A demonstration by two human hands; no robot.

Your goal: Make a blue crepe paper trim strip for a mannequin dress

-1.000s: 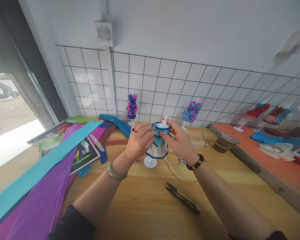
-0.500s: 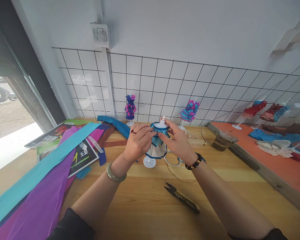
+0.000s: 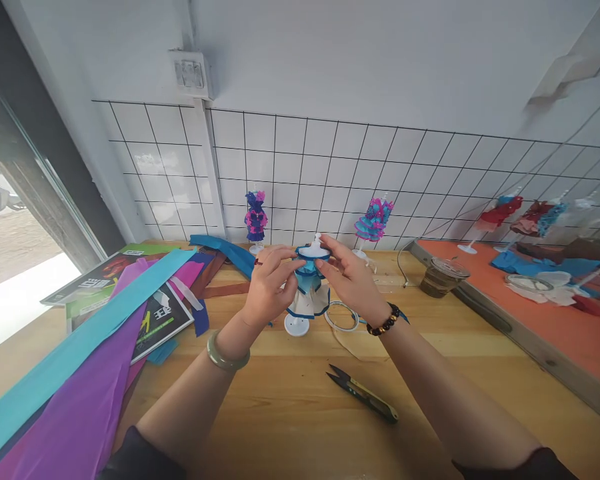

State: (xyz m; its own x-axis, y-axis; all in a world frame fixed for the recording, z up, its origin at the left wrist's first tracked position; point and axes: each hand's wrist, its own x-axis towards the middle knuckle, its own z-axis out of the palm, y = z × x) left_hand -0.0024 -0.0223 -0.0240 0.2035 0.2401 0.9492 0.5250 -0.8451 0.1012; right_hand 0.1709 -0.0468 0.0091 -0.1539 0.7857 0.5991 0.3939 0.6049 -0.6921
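A miniature dress form with a white round base stands on the wooden table, wearing a small dress with a blue top and a white, blue-edged skirt. My left hand pinches the dress's blue upper edge from the left side. On the other side, my right hand has thumb and fingers closed around the same edge, close to the white neck knob. A white tape ring lies just right of the base. Black-bladed thread snips rest nearer to me.
Long crepe paper strips and magazines cover the left side. Two dressed mini forms stand by the tiled wall. At right are a plastic cup and an orange board bearing more forms and paper scraps.
Both hands still hold the dress, their fingers slightly shifted along its blue edge, and more of the white shoulder top shows. The whole view has moved slightly.
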